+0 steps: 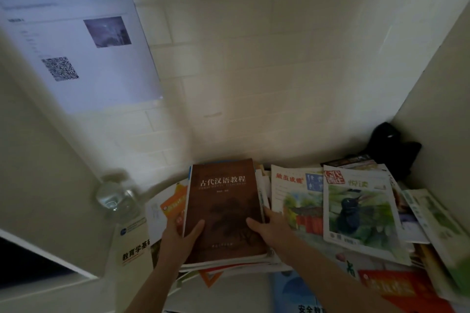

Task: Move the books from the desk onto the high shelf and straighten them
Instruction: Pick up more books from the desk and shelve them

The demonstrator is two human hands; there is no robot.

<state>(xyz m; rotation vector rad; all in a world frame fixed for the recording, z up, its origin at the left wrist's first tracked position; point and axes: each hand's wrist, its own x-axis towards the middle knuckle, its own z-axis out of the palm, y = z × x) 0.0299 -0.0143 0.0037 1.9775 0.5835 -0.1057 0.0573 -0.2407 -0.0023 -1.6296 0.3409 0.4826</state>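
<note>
Hands, left (178, 239) and right (272, 226), each grip brown book (223, 208) titled 古代汉语教程.

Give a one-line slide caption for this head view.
Both hands, left hand and right hand, grip a stack topped by a brown hardcover book among scattered magazines.
</note>
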